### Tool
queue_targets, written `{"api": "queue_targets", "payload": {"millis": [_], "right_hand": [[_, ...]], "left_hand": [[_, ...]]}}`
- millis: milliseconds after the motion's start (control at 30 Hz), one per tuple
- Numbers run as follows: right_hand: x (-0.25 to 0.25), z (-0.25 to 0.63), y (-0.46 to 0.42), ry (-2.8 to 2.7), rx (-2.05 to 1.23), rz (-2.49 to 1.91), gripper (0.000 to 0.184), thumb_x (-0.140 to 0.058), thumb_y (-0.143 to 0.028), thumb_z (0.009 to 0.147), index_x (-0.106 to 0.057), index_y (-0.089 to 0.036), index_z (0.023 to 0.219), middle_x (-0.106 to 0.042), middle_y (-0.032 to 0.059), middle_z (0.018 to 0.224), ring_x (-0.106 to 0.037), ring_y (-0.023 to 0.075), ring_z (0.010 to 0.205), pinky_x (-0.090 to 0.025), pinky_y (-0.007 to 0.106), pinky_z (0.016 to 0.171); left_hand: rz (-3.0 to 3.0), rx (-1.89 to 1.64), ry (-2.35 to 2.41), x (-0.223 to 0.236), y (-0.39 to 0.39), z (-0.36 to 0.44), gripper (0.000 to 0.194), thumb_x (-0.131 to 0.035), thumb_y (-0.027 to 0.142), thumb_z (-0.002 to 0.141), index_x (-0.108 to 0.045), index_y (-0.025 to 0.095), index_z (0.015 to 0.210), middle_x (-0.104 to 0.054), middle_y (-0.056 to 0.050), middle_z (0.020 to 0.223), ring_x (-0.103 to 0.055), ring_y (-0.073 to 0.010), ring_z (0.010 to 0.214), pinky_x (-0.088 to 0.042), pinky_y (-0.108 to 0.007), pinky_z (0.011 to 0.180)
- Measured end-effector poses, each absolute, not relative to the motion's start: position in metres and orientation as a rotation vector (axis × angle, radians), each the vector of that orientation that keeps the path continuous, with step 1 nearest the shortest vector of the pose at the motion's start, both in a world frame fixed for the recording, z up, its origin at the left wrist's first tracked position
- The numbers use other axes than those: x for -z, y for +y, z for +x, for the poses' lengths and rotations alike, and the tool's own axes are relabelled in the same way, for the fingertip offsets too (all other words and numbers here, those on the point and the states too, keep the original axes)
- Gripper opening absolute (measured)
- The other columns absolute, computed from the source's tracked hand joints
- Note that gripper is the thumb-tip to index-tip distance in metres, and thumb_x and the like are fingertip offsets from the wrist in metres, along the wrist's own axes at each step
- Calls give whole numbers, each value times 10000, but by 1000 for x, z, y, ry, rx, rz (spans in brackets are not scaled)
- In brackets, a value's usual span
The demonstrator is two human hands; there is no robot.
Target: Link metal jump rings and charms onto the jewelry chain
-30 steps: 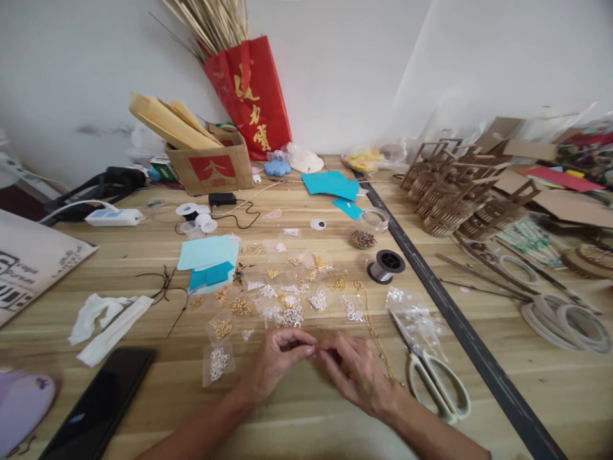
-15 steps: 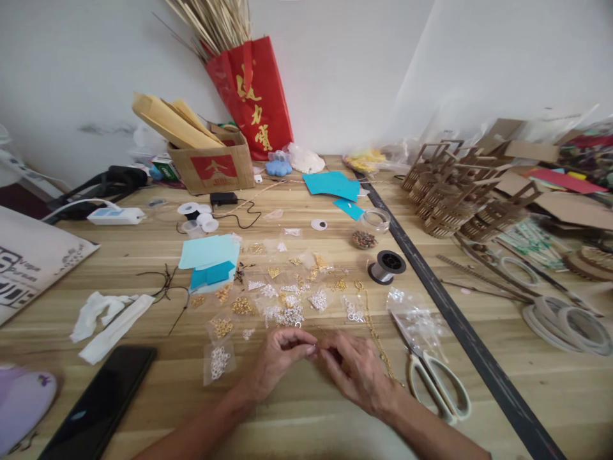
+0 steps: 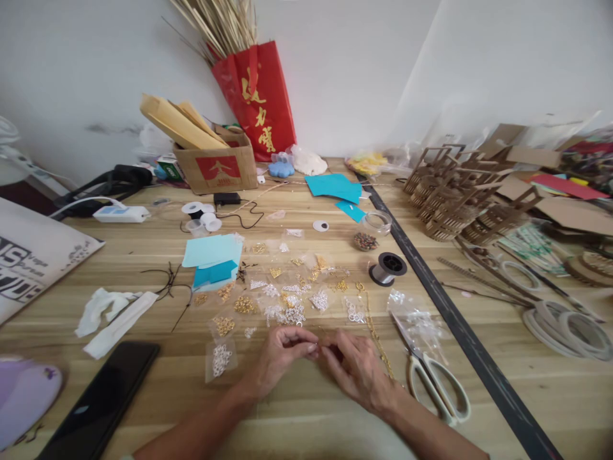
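Observation:
My left hand and my right hand meet fingertip to fingertip low over the table, each closed in a pinch. Whatever lies between the fingertips is too small to name; a thin gold-coloured bit shows above the right fingers. A gold chain runs along the table just beyond my right hand. Close past my left hand lie silver rings and findings on small clear bags. Silver rings in a bag sit to its left, with gold beads above them. Right of my right hand lie scissors, handles toward me.
A wire spool and a jar of beads stand beyond my right hand. A phone lies at the left. Woven bamboo baskets crowd the right back, across a black strip. Blue cards lie left of centre.
The whole view has shifted slightly, so the table things sit a little further right. Both hands keep nearly the same pinched pose, fingertips together.

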State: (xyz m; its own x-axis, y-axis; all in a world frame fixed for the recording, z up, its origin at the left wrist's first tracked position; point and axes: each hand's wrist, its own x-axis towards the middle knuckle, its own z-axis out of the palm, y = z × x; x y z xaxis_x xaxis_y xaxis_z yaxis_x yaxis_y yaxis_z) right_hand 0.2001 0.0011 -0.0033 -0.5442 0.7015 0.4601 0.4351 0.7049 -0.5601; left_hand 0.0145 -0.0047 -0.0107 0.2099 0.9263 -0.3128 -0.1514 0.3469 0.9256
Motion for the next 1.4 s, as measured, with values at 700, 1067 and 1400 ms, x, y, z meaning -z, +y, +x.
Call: {"api": "queue_targets", "payload": {"millis": [700, 1067, 1400], "right_hand": [[1, 198, 1, -2255, -485, -810, 148, -426, -169, 981, -540, -189, 889, -642, 20, 690, -590, 126, 565, -403, 222, 535], [1, 198, 0, -2227, -447, -831, 155, -419, -174, 976, -537, -200, 879, -634, 4, 667, -587, 120, 548, -418, 213, 530], [1, 199, 0, -2221, -451, -833, 118, -445, -157, 954, -526, -209, 886, -638, 6, 683, -592, 127, 557, -429, 217, 533]], "left_hand": [[1011, -946, 1053, 2, -5, 13, 87, -746, 255, 674, -743, 171, 696, -685, -16, 724, -585, -161, 735, -434, -256, 721], [1006, -986, 1018, 13, -4, 11, 102, -748, 264, 681, -727, 164, 678, -663, -16, 710, -555, -149, 709, -405, -246, 685], [992, -963, 1089, 5, -5, 13, 192, -797, 299, 654, -687, 149, 705, -665, -17, 700, -584, -144, 688, -447, -246, 678]]}}
